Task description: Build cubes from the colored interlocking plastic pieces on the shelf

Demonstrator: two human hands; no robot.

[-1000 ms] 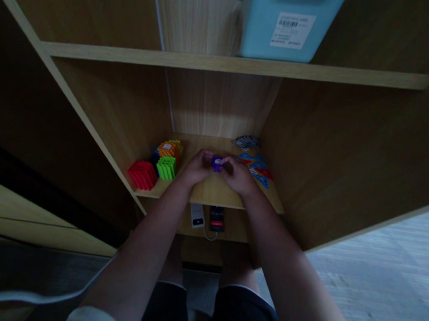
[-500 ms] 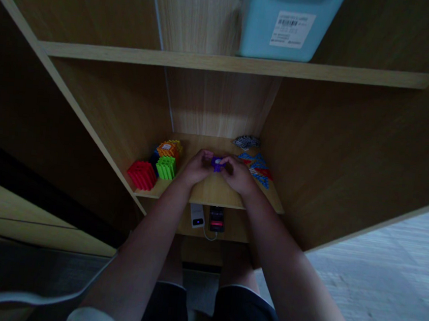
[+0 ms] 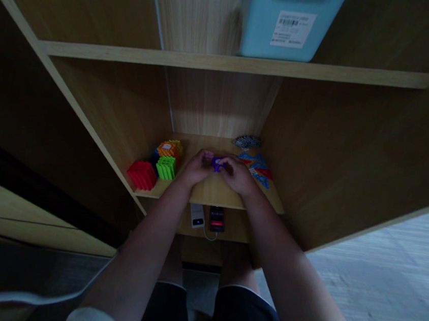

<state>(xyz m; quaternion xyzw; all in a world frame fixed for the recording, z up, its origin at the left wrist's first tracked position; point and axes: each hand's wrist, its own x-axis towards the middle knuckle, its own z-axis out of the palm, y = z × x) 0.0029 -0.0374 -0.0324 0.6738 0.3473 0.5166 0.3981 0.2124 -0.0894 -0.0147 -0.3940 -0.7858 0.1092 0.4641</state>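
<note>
Both my hands meet over the middle of a wooden shelf (image 3: pixel 211 193), pinching a small purple toy piece (image 3: pixel 216 163) between them. My left hand (image 3: pixel 197 166) grips its left side with curled fingers. Closed on its right side is my right hand (image 3: pixel 237 174). Left of my hands stand ribbed plastic blocks: a red block (image 3: pixel 142 174), a green block (image 3: pixel 166 168) and an orange-and-yellow block (image 3: pixel 169 149). On the right lie flat blue and red pieces (image 3: pixel 259 168).
A patterned grey object (image 3: pixel 246 142) lies at the shelf's back right. A light blue bin (image 3: pixel 286 20) with a white label stands on the upper shelf. Under the shelf sit a white device (image 3: pixel 197 215) and a dark device (image 3: pixel 216 218). Cabinet walls close in on both sides.
Almost nothing has changed: my hands stay together on the purple piece, with only slight finger shifts.
</note>
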